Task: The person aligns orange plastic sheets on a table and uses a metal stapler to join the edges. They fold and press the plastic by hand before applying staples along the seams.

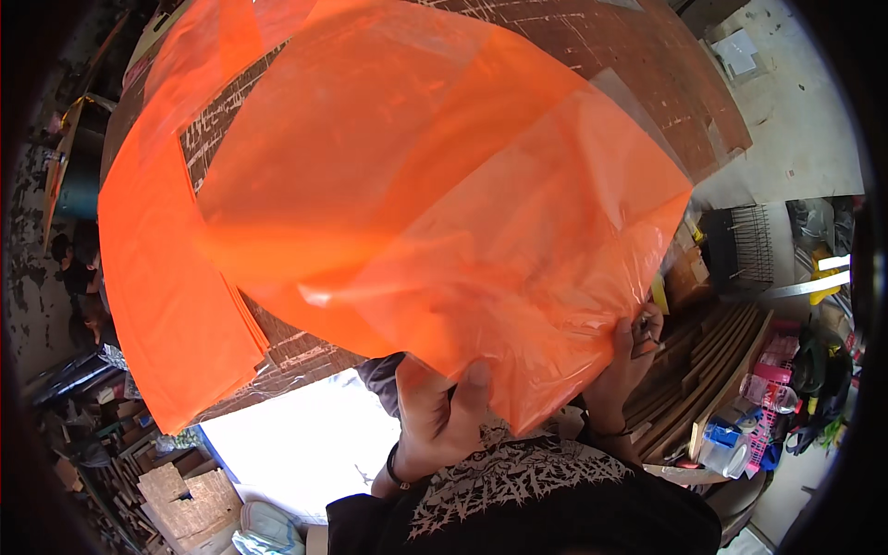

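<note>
A large, thin, see-through orange plastic sheet (444, 176) billows in front of me above the brown table. I cannot tell whether it is a single layer or a bag. My left hand (435, 412) pinches its near edge, thumb on top, with the other fingers partly hidden. Further right, my right hand (634, 351) grips the near right edge, and the plastic bunches in wrinkles between both hands. To the left lies a stack of folded orange plastic sheets (176, 305), reaching past the table's near edge.
The brown table (647, 46) has a scratched, worn top. Wooden strips (708, 361) stand at the right, near a pink basket (772, 398) and a blue-and-clear container (726, 444). A bright white surface (305, 453) and wood pieces (190, 504) lie at the lower left.
</note>
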A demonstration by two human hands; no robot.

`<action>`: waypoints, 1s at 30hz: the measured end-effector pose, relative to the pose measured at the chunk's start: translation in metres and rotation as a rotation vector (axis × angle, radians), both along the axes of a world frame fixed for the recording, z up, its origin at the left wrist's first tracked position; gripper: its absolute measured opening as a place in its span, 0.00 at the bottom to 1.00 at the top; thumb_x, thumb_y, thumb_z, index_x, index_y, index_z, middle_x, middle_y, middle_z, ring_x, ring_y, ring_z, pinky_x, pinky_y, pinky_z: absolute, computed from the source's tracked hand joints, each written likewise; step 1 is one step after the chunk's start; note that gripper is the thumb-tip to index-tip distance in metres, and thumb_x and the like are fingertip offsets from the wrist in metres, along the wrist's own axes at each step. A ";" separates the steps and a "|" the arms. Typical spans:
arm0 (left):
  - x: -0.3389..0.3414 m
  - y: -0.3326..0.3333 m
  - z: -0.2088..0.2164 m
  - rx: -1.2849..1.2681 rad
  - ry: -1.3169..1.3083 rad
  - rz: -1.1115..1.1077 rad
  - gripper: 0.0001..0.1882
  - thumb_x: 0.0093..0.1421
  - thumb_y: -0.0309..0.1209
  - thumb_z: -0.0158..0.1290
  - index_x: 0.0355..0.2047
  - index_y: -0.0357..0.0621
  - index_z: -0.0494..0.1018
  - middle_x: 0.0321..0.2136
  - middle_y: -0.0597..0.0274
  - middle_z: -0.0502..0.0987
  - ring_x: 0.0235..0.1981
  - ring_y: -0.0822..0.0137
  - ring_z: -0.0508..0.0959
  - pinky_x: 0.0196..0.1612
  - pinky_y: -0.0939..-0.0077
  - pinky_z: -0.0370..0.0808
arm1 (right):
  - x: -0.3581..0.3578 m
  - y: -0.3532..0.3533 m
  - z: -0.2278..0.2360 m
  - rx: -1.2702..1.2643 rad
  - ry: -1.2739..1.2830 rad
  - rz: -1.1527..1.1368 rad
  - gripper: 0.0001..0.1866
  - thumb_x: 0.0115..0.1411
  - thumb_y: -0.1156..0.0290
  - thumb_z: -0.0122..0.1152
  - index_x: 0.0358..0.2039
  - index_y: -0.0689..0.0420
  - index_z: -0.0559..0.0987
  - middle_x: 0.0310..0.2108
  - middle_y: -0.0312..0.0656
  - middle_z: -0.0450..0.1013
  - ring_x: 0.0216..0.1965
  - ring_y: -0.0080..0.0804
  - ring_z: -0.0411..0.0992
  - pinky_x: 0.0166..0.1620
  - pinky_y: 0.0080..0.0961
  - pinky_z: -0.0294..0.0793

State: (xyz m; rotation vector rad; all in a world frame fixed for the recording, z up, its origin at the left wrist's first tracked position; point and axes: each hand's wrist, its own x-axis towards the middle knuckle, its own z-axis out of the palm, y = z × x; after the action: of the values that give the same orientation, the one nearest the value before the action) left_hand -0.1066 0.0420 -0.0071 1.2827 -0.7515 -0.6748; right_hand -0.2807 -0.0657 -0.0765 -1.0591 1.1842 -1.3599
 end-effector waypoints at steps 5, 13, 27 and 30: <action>-0.020 0.047 -0.033 0.059 0.108 0.059 0.07 0.61 0.23 0.46 0.33 0.34 0.73 0.30 0.59 0.76 0.31 0.70 0.73 0.35 0.78 0.67 | -0.002 -0.042 0.012 0.116 -0.151 0.085 0.14 0.61 0.74 0.56 0.47 0.57 0.67 0.42 0.38 0.68 0.42 0.20 0.68 0.45 0.20 0.70; -0.021 0.058 -0.037 0.275 0.274 0.751 0.17 0.67 0.34 0.42 0.26 0.34 0.69 0.24 0.67 0.68 0.27 0.77 0.65 0.31 0.82 0.64 | 0.024 -0.094 0.046 0.012 0.056 0.264 0.19 0.57 0.77 0.61 0.48 0.57 0.67 0.39 0.37 0.68 0.34 0.17 0.69 0.31 0.13 0.69; 0.002 0.113 -0.065 0.041 0.308 0.677 0.32 0.57 0.40 0.57 0.55 0.32 0.62 0.46 0.54 0.74 0.48 0.62 0.74 0.52 0.69 0.70 | 0.055 -0.035 0.035 0.175 0.155 0.359 0.19 0.58 0.75 0.61 0.46 0.52 0.64 0.26 0.33 0.66 0.14 0.10 0.55 0.11 0.09 0.53; -0.044 0.124 -0.114 -0.632 0.916 0.366 0.47 0.52 0.64 0.51 0.59 0.35 0.58 0.56 0.53 0.62 0.57 0.59 0.64 0.54 0.61 0.67 | 0.045 -0.027 0.029 0.133 0.171 0.405 0.17 0.60 0.73 0.58 0.47 0.52 0.64 0.27 0.33 0.66 0.14 0.11 0.55 0.11 0.09 0.53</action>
State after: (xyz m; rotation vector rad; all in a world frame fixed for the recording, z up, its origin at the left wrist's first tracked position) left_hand -0.1503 0.1662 -0.1212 0.4096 0.0526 -0.5719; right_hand -0.2358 -0.0923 -0.0479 -1.2573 1.0914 -0.8798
